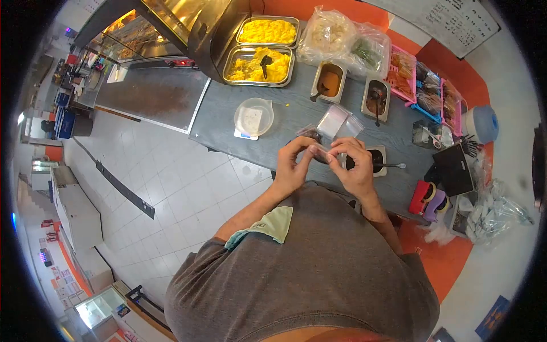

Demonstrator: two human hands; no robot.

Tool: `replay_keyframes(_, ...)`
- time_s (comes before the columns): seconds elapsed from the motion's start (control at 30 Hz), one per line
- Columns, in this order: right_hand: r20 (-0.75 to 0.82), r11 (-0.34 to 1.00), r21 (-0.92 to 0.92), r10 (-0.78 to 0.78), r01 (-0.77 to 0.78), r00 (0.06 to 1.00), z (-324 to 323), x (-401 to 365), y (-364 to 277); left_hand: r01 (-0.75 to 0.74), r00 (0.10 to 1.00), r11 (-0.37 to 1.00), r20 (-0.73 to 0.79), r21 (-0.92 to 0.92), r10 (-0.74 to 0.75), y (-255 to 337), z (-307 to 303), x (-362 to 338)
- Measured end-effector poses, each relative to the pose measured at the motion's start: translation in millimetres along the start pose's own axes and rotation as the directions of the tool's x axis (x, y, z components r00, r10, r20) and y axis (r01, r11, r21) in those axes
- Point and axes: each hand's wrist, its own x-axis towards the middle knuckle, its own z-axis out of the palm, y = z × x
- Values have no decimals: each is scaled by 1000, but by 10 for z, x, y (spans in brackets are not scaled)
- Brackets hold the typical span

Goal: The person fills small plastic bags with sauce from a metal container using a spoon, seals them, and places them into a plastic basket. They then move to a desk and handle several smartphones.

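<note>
Plastic bag (321, 152) in both hands (292, 162) (356, 165)

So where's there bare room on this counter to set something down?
The counter looks bare between its left end and the clear tub, in front of the near yellow-food tray. Another patch lies between the dark tin by the right hand and the scissors. Crowded spots: the back edge, with plastic bags and pink baskets, and around the clear pouches.

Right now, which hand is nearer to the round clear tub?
Left. The left hand is to the right of the round clear tub and closer to the body; the right hand is farther right, beyond the left.
</note>
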Motion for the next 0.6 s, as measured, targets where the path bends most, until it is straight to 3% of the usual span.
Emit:
replay_keyframes(0.07, -5, 1000, -11, 1, -1, 1000, -71, -56, 58, 166, 983, 969, -54, -181, -178, 17, 42, -22)
replay_keyframes(0.3, -28, 994, 45, 104, -102, 994, -362, -282, 248, 257, 966, 910, 83, -324, -243, -78, 270, -50)
replay_keyframes(0.37, -23, 993, 56, 108, -107, 994, -431, -329, 248, 92, 977, 987, 204, -132, -64, -159, 311, -52)
replay_keyframes(0.47, -57, 981, 92, 176, -170, 983, -509, -349, 253, 91, 969, 996, 230, 12, -91, -119, 361, -23)
replay_keyframes(0.53, 25, 998, -67, -6, 7, 1000, -542, -336, 260, 56, 966, 998, 251, 39, -64, -33, 420, -11)
replay_keyframes(0.6, 35, 997, -80, -21, 23, 999, -568, -325, 210, 21, 962, 998, 271, 67, -38, -11, 460, -38)
